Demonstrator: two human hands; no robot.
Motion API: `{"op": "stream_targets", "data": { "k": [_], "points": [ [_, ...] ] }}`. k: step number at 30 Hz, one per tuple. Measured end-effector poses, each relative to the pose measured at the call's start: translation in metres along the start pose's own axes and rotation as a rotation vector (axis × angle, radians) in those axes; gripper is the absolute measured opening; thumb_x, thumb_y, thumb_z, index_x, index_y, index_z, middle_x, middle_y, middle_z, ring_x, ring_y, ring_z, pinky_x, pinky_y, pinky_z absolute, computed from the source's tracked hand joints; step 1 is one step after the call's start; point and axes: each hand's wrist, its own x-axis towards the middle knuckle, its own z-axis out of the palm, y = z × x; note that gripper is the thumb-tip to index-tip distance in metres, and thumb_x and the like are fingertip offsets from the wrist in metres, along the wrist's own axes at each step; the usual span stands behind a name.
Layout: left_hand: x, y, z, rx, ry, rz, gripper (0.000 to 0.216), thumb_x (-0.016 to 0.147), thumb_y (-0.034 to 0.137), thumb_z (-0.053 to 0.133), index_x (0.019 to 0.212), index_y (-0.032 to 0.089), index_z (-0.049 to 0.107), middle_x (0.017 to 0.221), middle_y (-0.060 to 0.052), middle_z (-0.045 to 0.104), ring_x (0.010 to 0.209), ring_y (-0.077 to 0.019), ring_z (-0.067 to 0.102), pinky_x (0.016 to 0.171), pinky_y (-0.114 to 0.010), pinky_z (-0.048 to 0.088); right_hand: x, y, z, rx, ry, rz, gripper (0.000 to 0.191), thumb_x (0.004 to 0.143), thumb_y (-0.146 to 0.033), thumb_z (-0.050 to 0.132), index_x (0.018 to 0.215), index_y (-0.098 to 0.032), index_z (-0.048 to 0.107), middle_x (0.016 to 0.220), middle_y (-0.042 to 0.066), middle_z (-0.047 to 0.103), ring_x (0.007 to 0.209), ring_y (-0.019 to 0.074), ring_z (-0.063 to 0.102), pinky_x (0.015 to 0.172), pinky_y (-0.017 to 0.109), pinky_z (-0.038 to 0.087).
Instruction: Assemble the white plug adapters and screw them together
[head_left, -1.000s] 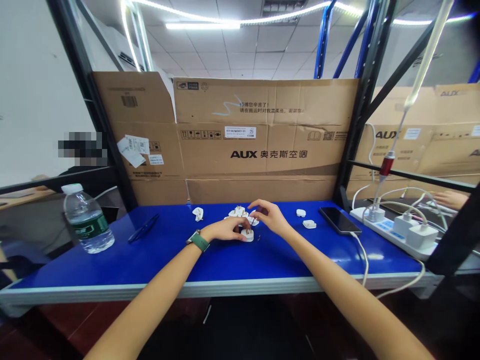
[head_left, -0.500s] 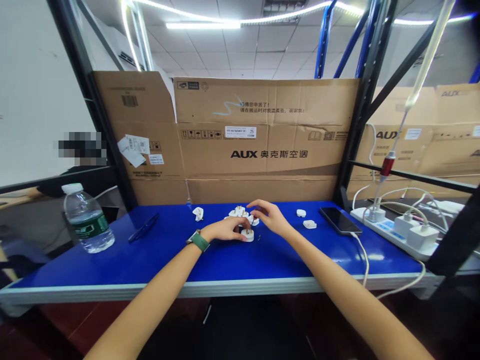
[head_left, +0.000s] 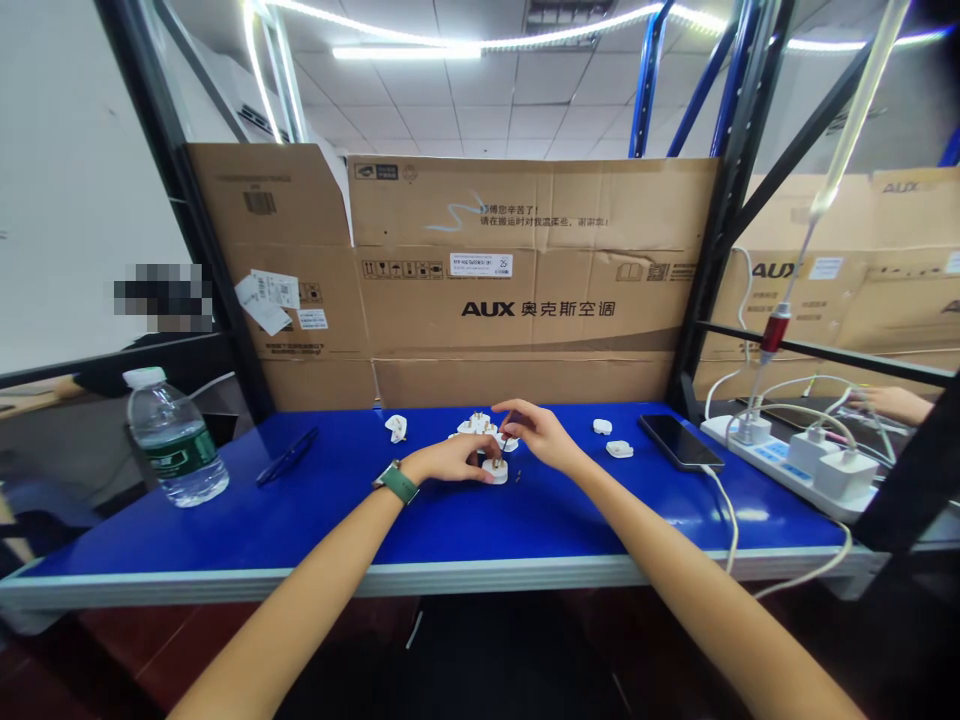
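My left hand, with a green-strapped watch at the wrist, is closed on a white plug lying on the blue table, its metal pins pointing up. My right hand pinches a thin screwdriver just above, its dark shaft slanting down to the plug; whether the tip sits in a screw is too small to tell. Behind both hands several white plugs stand grouped, pins up. Small metal pieces, seemingly screws, lie right of the held plug.
One white plug part lies to the left, two white pieces to the right. A water bottle and pen are at left. A phone on a cable and a power strip are at right. Cardboard walls the back.
Both my hands keep almost the same place, with the screwdriver still over the plug. Another person's hand has come into view at the far right, behind the power strip.
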Motion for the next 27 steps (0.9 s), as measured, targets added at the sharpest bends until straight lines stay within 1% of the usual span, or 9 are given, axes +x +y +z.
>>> {"op": "stream_targets", "data": {
  "k": [6, 9, 12, 20, 27],
  "points": [
    [0.0002, 0.0025, -0.0004, 0.003, -0.005, 0.002, 0.04, 0.081, 0.044, 0.075, 0.111, 0.019, 0.065, 0.11, -0.005, 0.065, 0.089, -0.0172, 0.058, 0.079, -0.028, 0.046, 0.0, -0.0055, 0.0002, -0.046, -0.001, 0.019, 0.025, 0.088, -0.028, 0.062, 0.112, -0.021, 0.067, 0.092, 0.004, 0.07, 0.078, 0.0176, 0.064, 0.075, 0.031, 0.052],
    [0.0004, 0.0022, -0.0003, -0.005, -0.004, 0.012, 0.04, 0.082, 0.045, 0.074, 0.11, 0.019, 0.065, 0.111, -0.006, 0.065, 0.093, -0.0179, 0.059, 0.079, -0.028, 0.046, 0.0001, -0.005, 0.0, -0.067, 0.01, 0.018, 0.02, 0.088, -0.029, 0.064, 0.106, -0.02, 0.067, 0.087, 0.003, 0.068, 0.073, 0.0162, 0.061, 0.07, 0.029, 0.05],
    [0.0006, 0.0003, -0.0003, 0.007, 0.002, 0.007, 0.042, 0.081, 0.046, 0.075, 0.112, 0.019, 0.064, 0.11, -0.006, 0.064, 0.091, -0.0176, 0.058, 0.079, -0.028, 0.046, 0.0004, -0.0044, 0.0, -0.103, 0.028, 0.013, 0.017, 0.087, -0.031, 0.066, 0.1, -0.02, 0.067, 0.082, 0.001, 0.065, 0.067, 0.0139, 0.055, 0.065, 0.027, 0.046],
    [0.0006, -0.0005, -0.0008, 0.027, -0.002, 0.001, 0.045, 0.081, 0.045, 0.075, 0.116, 0.019, 0.064, 0.106, -0.005, 0.063, 0.085, -0.0162, 0.056, 0.076, -0.028, 0.046, 0.0005, -0.0059, 0.0002, -0.142, 0.045, 0.023, 0.02, 0.086, -0.037, 0.069, 0.095, -0.02, 0.065, 0.072, -0.002, 0.058, 0.063, 0.0134, 0.051, 0.061, 0.026, 0.042],
    [0.0015, -0.0041, 0.0008, 0.02, 0.014, -0.005, 0.047, 0.079, 0.047, 0.076, 0.115, 0.02, 0.062, 0.104, -0.005, 0.062, 0.081, -0.0158, 0.056, 0.074, -0.028, 0.047, 0.0005, -0.004, -0.0004, -0.154, 0.054, 0.018, 0.022, 0.085, -0.04, 0.07, 0.093, -0.021, 0.065, 0.07, -0.002, 0.055, 0.061, 0.0131, 0.047, 0.059, 0.026, 0.04]
  ]
}}
